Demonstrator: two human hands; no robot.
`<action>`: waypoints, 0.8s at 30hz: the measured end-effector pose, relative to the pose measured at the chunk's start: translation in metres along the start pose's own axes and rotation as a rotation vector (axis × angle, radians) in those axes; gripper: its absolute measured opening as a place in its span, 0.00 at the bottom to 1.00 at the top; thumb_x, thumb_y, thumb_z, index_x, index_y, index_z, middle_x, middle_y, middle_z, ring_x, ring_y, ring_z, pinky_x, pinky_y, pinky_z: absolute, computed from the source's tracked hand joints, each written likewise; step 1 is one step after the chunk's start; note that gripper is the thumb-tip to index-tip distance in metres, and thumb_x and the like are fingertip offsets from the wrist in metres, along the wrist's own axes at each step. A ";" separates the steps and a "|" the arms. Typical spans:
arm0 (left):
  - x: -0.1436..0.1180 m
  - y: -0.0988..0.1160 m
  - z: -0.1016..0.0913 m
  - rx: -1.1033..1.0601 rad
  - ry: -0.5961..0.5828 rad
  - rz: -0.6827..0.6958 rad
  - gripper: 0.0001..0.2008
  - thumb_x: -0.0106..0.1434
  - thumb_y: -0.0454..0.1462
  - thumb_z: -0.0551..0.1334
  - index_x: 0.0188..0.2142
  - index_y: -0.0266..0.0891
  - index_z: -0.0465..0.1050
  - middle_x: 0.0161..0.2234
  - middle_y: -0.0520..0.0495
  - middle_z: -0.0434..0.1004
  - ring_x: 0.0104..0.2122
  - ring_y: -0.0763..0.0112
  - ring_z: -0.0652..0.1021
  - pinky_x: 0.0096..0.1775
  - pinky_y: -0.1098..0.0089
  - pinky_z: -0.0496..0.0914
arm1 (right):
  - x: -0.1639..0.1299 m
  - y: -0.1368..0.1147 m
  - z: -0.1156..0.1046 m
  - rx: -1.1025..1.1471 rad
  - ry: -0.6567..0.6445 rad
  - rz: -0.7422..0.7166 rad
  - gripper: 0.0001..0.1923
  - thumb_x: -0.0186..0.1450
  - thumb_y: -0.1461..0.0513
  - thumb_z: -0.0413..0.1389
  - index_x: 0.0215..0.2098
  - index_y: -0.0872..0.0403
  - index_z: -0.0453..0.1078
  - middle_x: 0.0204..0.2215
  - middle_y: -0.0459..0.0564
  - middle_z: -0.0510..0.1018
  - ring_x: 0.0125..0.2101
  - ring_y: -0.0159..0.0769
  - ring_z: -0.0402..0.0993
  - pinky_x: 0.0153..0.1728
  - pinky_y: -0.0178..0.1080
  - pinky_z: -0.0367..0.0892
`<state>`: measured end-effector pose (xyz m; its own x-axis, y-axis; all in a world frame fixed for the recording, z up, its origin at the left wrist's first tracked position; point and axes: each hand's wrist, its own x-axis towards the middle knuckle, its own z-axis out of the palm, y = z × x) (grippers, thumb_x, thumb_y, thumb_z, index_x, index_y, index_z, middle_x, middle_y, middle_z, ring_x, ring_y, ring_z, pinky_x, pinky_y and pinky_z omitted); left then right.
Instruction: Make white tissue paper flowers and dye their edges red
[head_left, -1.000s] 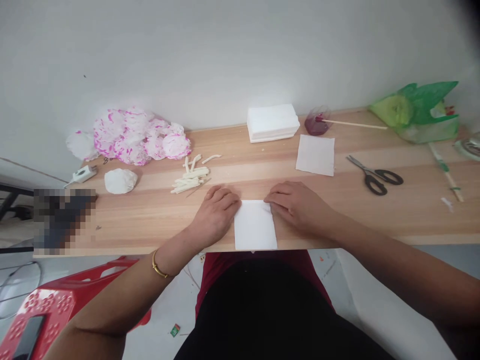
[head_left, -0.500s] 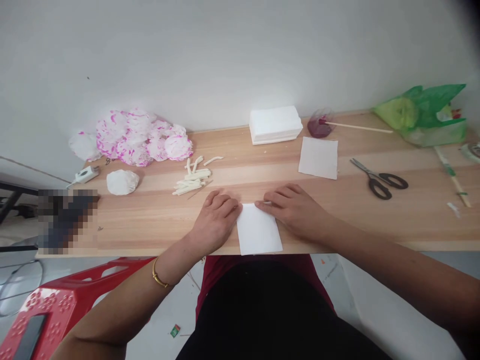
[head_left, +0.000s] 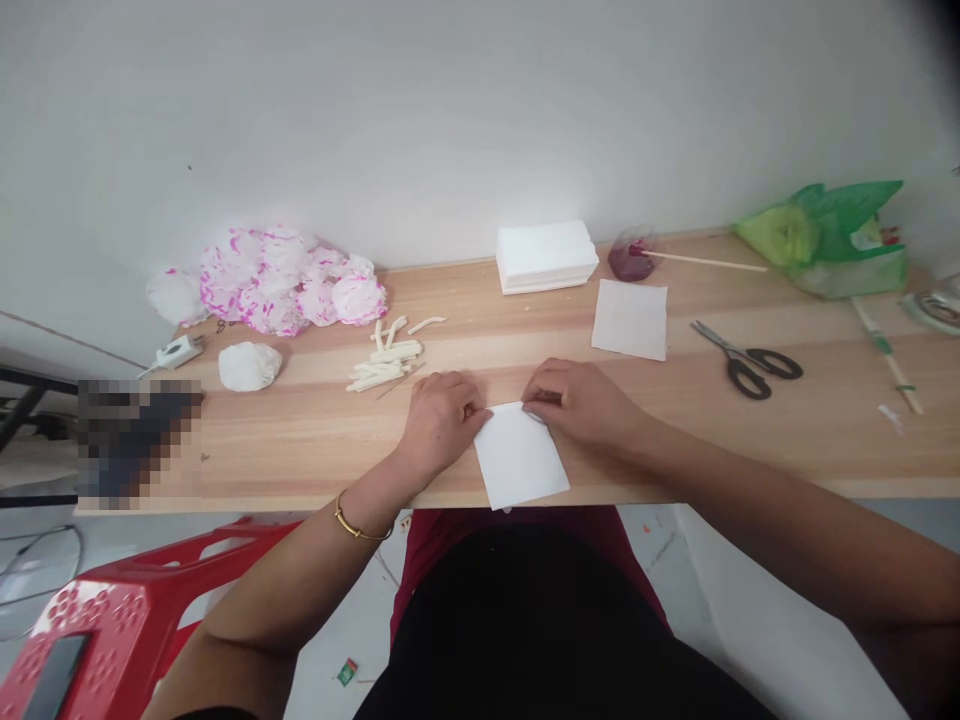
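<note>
White paper (head_left: 523, 460) laid slightly askew at table's (head_left: 300, 455) near edge; far corners pinched between thumb and curled fingers of left hand (head_left: 442, 420) and right hand (head_left: 581, 405); paper could be torn or creased if tugged unevenly

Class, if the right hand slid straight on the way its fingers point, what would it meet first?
Probably the left hand, at the other far corner of the nearest paper, though depth is unclear.

You have open counter (head_left: 502, 345) from the paper stack (head_left: 546, 250) to your sheet (head_left: 523, 458). Right of that stack, the cup (head_left: 630, 264) and stick (head_left: 709, 261) obstruct you.
</note>
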<state>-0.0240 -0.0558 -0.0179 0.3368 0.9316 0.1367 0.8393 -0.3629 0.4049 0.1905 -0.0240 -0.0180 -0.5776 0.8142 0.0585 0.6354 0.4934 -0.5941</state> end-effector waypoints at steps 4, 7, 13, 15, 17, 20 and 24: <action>0.005 0.000 -0.002 -0.063 -0.049 -0.070 0.03 0.53 0.35 0.65 0.26 0.40 0.71 0.28 0.50 0.72 0.32 0.68 0.71 0.38 0.64 0.65 | 0.008 0.000 -0.003 -0.008 -0.093 0.124 0.05 0.56 0.61 0.58 0.32 0.53 0.72 0.31 0.48 0.76 0.30 0.35 0.71 0.31 0.36 0.63; 0.006 0.002 -0.003 -0.066 -0.073 -0.084 0.02 0.53 0.36 0.65 0.27 0.41 0.72 0.29 0.50 0.72 0.32 0.67 0.71 0.39 0.63 0.65 | 0.014 -0.002 -0.006 -0.091 -0.169 0.121 0.04 0.57 0.60 0.56 0.29 0.53 0.71 0.30 0.49 0.75 0.30 0.36 0.70 0.29 0.37 0.61; 0.000 0.003 -0.004 -0.060 -0.085 -0.092 0.03 0.53 0.35 0.65 0.29 0.41 0.74 0.32 0.49 0.74 0.36 0.65 0.72 0.43 0.60 0.65 | 0.004 -0.014 -0.010 -0.107 -0.179 0.033 0.05 0.60 0.63 0.52 0.27 0.54 0.67 0.30 0.51 0.75 0.32 0.37 0.69 0.31 0.37 0.60; -0.002 0.003 -0.004 -0.077 -0.081 -0.082 0.08 0.52 0.35 0.65 0.34 0.41 0.74 0.35 0.48 0.75 0.39 0.64 0.73 0.45 0.59 0.64 | -0.004 -0.018 -0.010 -0.030 -0.156 0.008 0.04 0.61 0.64 0.50 0.29 0.54 0.66 0.29 0.48 0.74 0.29 0.34 0.68 0.30 0.36 0.59; -0.004 0.003 -0.006 -0.131 -0.087 -0.058 0.13 0.52 0.35 0.66 0.39 0.41 0.74 0.39 0.48 0.76 0.41 0.64 0.73 0.47 0.60 0.64 | -0.011 -0.020 -0.009 0.003 -0.134 -0.014 0.05 0.62 0.65 0.49 0.30 0.54 0.66 0.27 0.46 0.74 0.27 0.32 0.66 0.29 0.35 0.58; -0.004 0.005 -0.009 -0.243 -0.148 -0.039 0.10 0.54 0.37 0.65 0.37 0.41 0.74 0.36 0.50 0.77 0.37 0.68 0.75 0.45 0.63 0.65 | -0.016 -0.022 -0.008 -0.021 -0.083 -0.067 0.05 0.61 0.66 0.49 0.29 0.54 0.65 0.26 0.46 0.73 0.26 0.32 0.65 0.30 0.36 0.57; -0.003 0.008 -0.013 -0.311 -0.238 -0.032 0.07 0.60 0.41 0.60 0.33 0.42 0.75 0.31 0.53 0.77 0.34 0.70 0.75 0.48 0.61 0.62 | -0.017 -0.022 -0.008 -0.015 -0.018 -0.122 0.04 0.62 0.66 0.50 0.29 0.54 0.64 0.27 0.47 0.73 0.28 0.34 0.66 0.33 0.37 0.58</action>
<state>-0.0236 -0.0612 -0.0029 0.4330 0.8980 -0.0786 0.6938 -0.2763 0.6651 0.1903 -0.0462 0.0004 -0.6600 0.7423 0.1152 0.5675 0.5932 -0.5711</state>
